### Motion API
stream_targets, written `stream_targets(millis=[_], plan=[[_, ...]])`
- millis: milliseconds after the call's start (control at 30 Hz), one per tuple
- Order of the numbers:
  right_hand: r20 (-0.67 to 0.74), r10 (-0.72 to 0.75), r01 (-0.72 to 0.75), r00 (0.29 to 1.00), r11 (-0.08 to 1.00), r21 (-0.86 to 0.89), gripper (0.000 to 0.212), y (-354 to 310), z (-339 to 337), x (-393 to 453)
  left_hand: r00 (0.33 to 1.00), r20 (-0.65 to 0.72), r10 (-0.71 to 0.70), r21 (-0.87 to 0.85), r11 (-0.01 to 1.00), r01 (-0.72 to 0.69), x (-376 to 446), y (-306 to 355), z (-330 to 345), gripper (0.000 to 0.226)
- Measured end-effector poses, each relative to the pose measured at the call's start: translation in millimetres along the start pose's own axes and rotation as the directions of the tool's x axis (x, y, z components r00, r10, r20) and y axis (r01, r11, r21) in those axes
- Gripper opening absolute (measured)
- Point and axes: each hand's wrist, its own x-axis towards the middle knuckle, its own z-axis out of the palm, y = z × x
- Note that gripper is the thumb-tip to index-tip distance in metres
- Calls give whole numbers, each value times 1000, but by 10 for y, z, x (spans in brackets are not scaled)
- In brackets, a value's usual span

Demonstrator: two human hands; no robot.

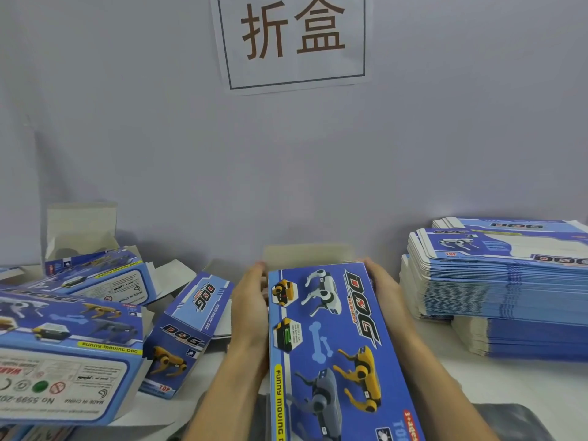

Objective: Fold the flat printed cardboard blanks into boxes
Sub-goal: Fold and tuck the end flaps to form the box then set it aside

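A blue printed box (331, 338) with robot-dog pictures and the word DOG lies lengthwise in front of me, its far end flap (310, 253) standing up grey. My left hand (249, 305) lies flat against the box's left side, fingers straight. My right hand (383, 289) presses along the right side near the far end, fingers straight too. A tall stack of flat blanks (496, 281) sits at the right.
Several folded boxes lie at the left: a large one (63, 354) on its side, a smaller upright one (187, 332), and others behind with open grey flaps (81, 227). A white sign with brown characters (292, 36) hangs on the grey wall.
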Motion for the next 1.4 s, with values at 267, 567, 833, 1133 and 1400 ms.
stream_targets(millis=[267,567,833,1133,1400], plan=[[79,-35,25,996,992,123,48,30,-83,1,999,24,-30,-7,1000,30,16,-23,16,49],[90,143,-150,986,986,78,35,-163,-298,158,985,60,-163,216,965,147,67,-38,-128,36],[57,95,-64,994,913,-404,19,57,-376,240,960,203,-193,286,949,131,49,-161,-188,22],[190,21,44,982,944,-328,45,62,-427,162,962,270,-35,214,977,-25,89,-188,-210,28],[202,-50,113,978,944,-309,15,-7,-367,151,972,234,18,235,969,-74,84,-188,-191,11]])
